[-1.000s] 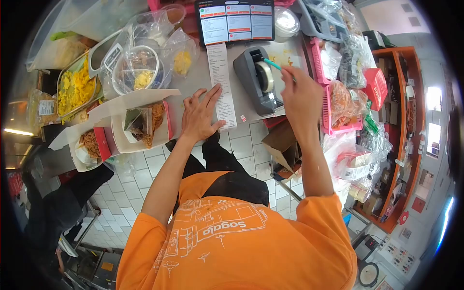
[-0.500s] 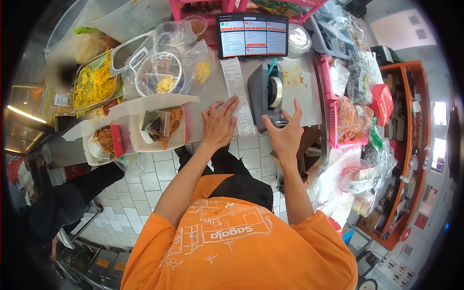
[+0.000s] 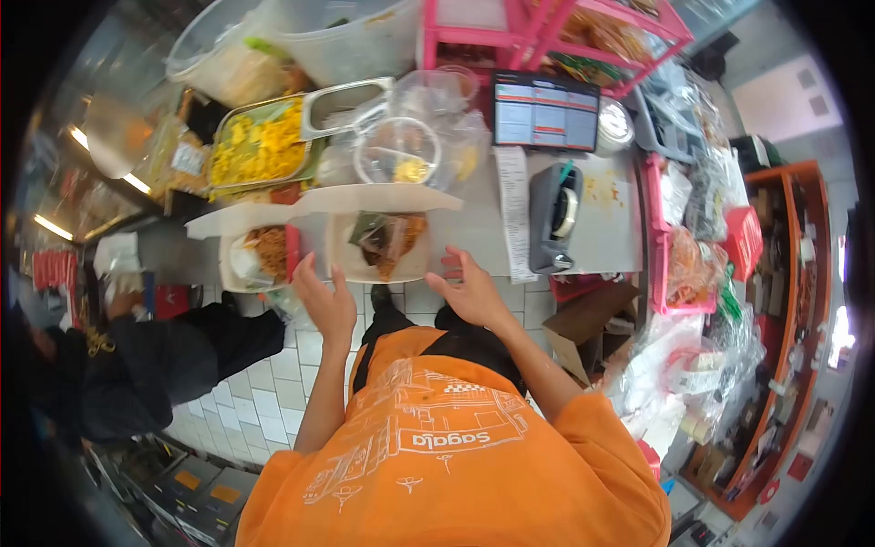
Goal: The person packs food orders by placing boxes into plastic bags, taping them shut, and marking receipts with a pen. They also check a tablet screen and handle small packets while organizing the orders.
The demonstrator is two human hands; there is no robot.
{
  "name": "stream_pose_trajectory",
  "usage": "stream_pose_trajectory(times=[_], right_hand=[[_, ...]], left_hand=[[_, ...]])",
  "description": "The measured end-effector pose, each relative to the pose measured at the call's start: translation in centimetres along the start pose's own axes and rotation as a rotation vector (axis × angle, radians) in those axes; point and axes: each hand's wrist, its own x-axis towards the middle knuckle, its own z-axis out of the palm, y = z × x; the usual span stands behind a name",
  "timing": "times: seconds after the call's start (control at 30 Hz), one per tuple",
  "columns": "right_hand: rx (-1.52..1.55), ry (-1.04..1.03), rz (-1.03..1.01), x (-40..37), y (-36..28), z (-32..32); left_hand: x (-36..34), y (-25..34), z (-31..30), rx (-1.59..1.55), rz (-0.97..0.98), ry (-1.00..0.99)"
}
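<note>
My left hand point(image 3: 327, 299) is open, fingers spread, between the two open food boxes at the counter's front edge. Just right of the nearer box point(image 3: 343, 260), my right hand point(image 3: 470, 287) is also open, thumb apart and fingers pointing up. That box holds fried food and a wrapped dark green item. The second box point(image 3: 233, 264), farther left, has a red panel, browned food and a white packet inside. Neither hand visibly holds anything. A long paper receipt point(image 3: 515, 214) lies right of my right hand, beside the grey tape dispenser point(image 3: 547, 232).
A screen point(image 3: 546, 111) stands at the counter's back. Behind the boxes are a tray of yellow food point(image 3: 260, 141) and a clear round container point(image 3: 398, 150). Pink baskets point(image 3: 658, 237) line the right. Another person in dark clothes point(image 3: 137, 369) is at the left.
Both hands have moved left, away from the receipt and tape dispenser to the boxes. My left hand has come off the receipt. The view has shifted, so the counter items appear farther right.
</note>
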Motion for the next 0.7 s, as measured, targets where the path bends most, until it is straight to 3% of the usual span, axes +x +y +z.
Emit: stream_pose_trajectory(times=[0.03,0.07,0.13,0.2,0.23,0.33,0.43,0.5,0.53,0.57,0.6,0.67,0.7], right_hand=[[-0.132,0.045,-0.107,1.6,0.7,2.0],[-0.262,0.092,-0.22,2.9,1.6,3.7],[-0.45,0.087,-0.194,5.2,4.5,3.6],[-0.255,-0.06,-0.041,6.4,7.5,1.0],[-0.11,-0.079,0.011,5.7,5.4,0.3],[0.199,-0.121,0.081,4.4,4.7,-1.4],[0.034,-0.043,0.191,3.6,2.4,-1.7],[-0.346,0.523,-0.297,3.7,0.1,-1.6],[-0.334,0.515,-0.316,3.9,-1.9,-1.5],[-0.548,0.587,-0.509,4.2,-4.1,-1.0],[-0.755,0.666,-0.703,5.1,-5.6,-0.2],[-0.786,0.705,-0.763,7.7,-2.7,0.2],[-0.657,0.536,-0.625,7.4,-1.0,-0.2]], left_hand=[[0.1,-1.2,0.5,0.018,-0.013,0.026],[0.2,-2.2,1.5,-0.123,-0.147,-0.135],[1.4,-2.5,1.7,-0.263,-0.334,-0.375],[2.7,-2.2,1.7,-0.232,-0.384,-0.528],[2.9,-2.2,2.3,-0.213,-0.385,-0.6],[1.2,-3.3,4.3,-0.346,-0.294,-0.496],[1.7,-2.9,3.3,-0.571,-0.337,-0.454],[3.6,-0.8,0.8,-0.267,-0.119,0.016],[5.6,0.9,-1.3,-0.046,0.047,0.088],[6.1,0.7,-0.2,-0.029,0.062,0.116],[5.9,0.4,1.5,-0.14,0.111,0.021],[5.6,0.1,2.0,-0.214,0.152,-0.172],[4.5,0.3,1.8,-0.182,0.13,-0.27]])
